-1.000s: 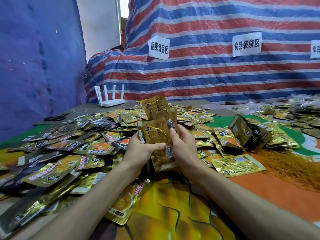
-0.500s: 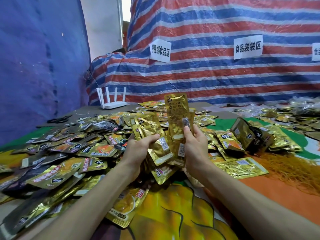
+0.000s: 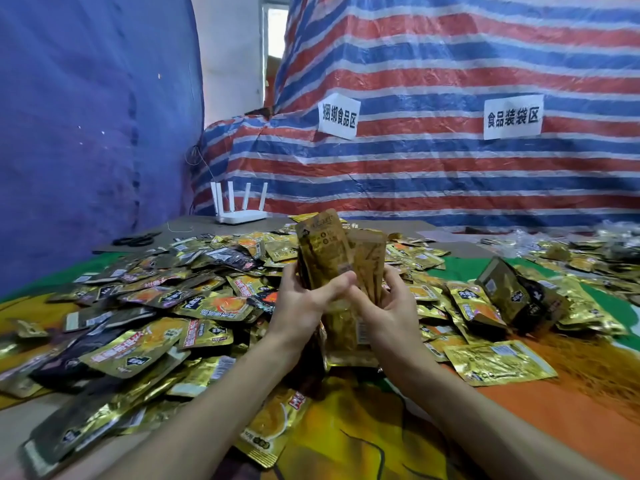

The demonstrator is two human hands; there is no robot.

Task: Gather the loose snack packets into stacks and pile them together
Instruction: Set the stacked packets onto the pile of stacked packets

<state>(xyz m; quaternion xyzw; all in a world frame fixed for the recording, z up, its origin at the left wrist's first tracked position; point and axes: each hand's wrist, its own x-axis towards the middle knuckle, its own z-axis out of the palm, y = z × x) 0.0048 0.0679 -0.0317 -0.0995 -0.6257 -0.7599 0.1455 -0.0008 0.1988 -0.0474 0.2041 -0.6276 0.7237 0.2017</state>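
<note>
While the left hand [image 3: 304,303] and right hand [image 3: 388,306] met above the surface [image 3: 571,427], each grip clamped one upright bundle of packets [image 3: 332,258]. Loose packets [image 3: 156,323], too many to count, lay heaped at left.

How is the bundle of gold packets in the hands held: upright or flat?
Upright: the bundle stands on end, its top showing above the left hand and right hand that grip its middle.

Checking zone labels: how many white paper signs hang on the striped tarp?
2 on the tarp: left sign near its corner fold, right sign further along; more may lie off-frame.
</note>
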